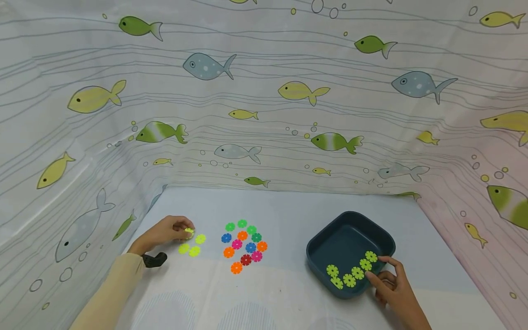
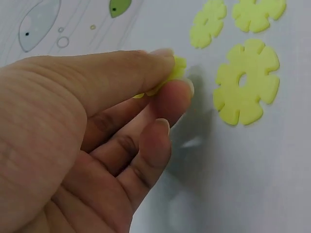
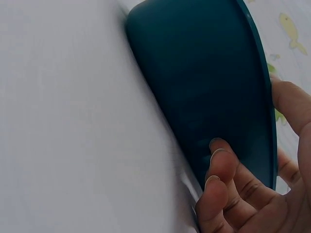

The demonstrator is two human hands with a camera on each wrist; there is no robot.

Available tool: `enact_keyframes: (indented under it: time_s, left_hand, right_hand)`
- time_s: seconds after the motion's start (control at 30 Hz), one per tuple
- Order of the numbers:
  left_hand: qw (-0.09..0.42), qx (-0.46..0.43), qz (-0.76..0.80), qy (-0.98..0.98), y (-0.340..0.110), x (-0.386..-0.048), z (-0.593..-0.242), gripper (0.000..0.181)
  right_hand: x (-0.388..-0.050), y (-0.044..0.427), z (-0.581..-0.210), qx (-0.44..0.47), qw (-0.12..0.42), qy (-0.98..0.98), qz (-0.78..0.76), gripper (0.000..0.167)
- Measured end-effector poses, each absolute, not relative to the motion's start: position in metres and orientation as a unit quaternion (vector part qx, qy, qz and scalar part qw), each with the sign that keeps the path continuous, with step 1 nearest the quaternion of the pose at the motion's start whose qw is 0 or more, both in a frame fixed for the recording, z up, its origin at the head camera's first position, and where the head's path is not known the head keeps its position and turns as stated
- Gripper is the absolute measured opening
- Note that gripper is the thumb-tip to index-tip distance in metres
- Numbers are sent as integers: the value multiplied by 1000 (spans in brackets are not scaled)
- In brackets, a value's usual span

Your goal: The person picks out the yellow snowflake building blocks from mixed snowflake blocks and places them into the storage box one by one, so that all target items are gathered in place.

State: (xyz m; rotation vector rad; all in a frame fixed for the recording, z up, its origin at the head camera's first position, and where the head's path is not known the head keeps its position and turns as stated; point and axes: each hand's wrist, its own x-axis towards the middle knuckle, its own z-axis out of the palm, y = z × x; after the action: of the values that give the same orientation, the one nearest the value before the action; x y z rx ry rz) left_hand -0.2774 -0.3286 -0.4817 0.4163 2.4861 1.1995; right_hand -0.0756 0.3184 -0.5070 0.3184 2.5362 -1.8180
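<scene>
My left hand point(image 1: 168, 230) pinches a yellow notched plastic disc point(image 2: 180, 67) between thumb and fingertips, just above the table; the fingers cover most of it. Close by, several flat yellow discs point(image 2: 247, 82) lie on the surface. On the right, a dark blue tub point(image 1: 344, 238) is gripped at its near right corner by my right hand point(image 1: 393, 286). In the right wrist view the thumb reaches over the rim while fingertips point(image 3: 224, 165) press the outer wall. Several yellow-green discs point(image 1: 357, 273) line the tub's near side; whether they interlock is unclear.
Loose discs in green, blue, orange, pink and red point(image 1: 237, 244) are spread mid-table between the hands. A fish-printed sheet point(image 1: 264, 119) rises at the back and both sides. A black band point(image 1: 155, 260) is on the left wrist.
</scene>
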Motion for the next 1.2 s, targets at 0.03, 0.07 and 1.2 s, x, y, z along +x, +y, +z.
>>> enact_keyframes:
  time_s: [0.03, 0.07, 1.2]
  left_hand:
    - [172, 145, 424, 877, -328, -278, -481, 27]
    - [169, 143, 423, 879, -327, -278, -481, 28]
    - [178, 205, 451, 850, -260, -282, -456, 38]
  right_hand:
    - [-75, 319, -507, 104, 2, 808, -580, 63]
    - [-76, 319, -507, 103, 2, 809, -579, 64]
    - [-77, 323, -514, 110, 4, 800, -590, 69]
